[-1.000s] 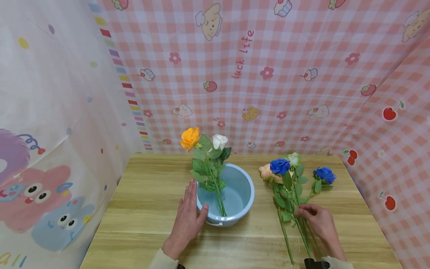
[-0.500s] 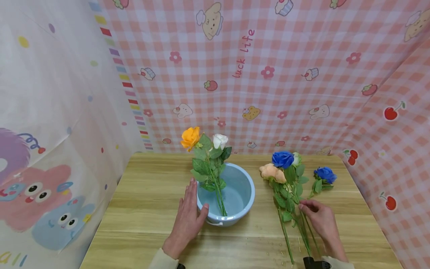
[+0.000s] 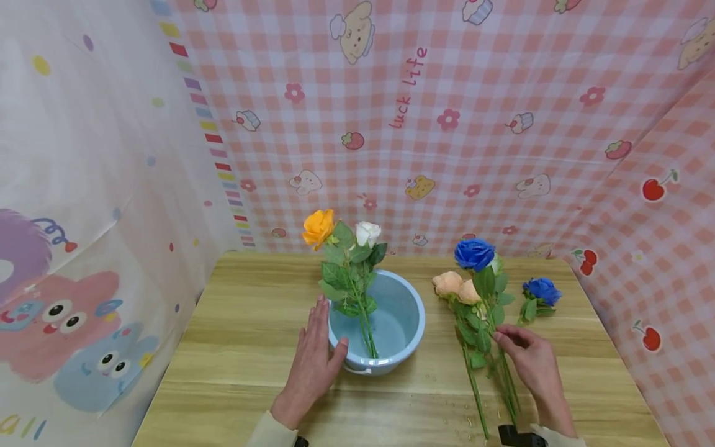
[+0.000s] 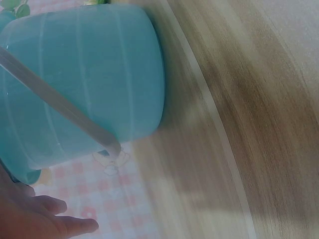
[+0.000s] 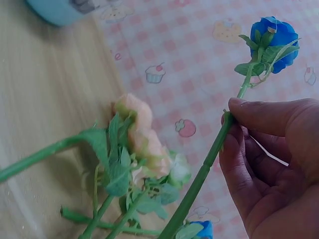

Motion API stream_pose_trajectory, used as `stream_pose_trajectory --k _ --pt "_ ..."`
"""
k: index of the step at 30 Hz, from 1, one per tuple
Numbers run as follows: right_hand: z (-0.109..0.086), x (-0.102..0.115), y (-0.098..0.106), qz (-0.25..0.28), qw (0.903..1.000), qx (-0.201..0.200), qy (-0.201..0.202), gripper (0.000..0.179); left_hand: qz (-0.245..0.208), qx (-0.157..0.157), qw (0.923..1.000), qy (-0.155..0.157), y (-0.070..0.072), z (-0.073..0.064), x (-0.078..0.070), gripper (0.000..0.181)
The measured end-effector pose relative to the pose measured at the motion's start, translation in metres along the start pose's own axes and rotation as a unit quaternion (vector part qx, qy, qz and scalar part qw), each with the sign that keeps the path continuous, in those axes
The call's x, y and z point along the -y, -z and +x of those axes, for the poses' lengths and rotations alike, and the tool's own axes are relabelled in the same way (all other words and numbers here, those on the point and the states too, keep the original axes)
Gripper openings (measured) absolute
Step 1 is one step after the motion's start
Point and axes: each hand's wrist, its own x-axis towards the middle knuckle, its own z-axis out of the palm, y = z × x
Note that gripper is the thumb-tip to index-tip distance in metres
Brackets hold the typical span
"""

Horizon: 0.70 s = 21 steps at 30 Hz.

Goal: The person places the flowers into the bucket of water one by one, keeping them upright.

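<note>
My right hand [image 3: 530, 360] pinches the green stem of a blue rose [image 3: 475, 254] between thumb and fingers. In the right wrist view this blue rose [image 5: 276, 45] is lifted above the other flowers, its stem slanting down past the fingertips. Peach roses [image 3: 449, 284] and a whitish rose [image 3: 496, 265] lie below and beside it. My left hand [image 3: 313, 366], fingers extended, rests against the left side of a light blue bucket [image 3: 414, 341]. An orange rose [image 3: 319, 228] and a white rose [image 3: 367, 234] lean in that bucket, stems inside and heads over the back rim.
A second blue rose [image 3: 542, 290] lies at the right on the wooden table [image 3: 223, 366]. Water drops speckle the table in front of the flowers. The bucket's handle [image 4: 65, 107] hangs down its side. A pink checked cloth [image 3: 447, 161] hangs behind the table.
My right hand has raised the blue rose, its head moving up and slightly right, which uncovers the peach roses. The left hand stays on the bucket.
</note>
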Motion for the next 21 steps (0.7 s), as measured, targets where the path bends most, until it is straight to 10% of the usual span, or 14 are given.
stream_pose_trajectory --k 21 --pt "-0.013 0.037 -0.02 0.096 0.9945 -0.037 0.016 0.035 -0.007 -0.007 0.9999 -0.002 0.0 0.001 0.0 0.08"
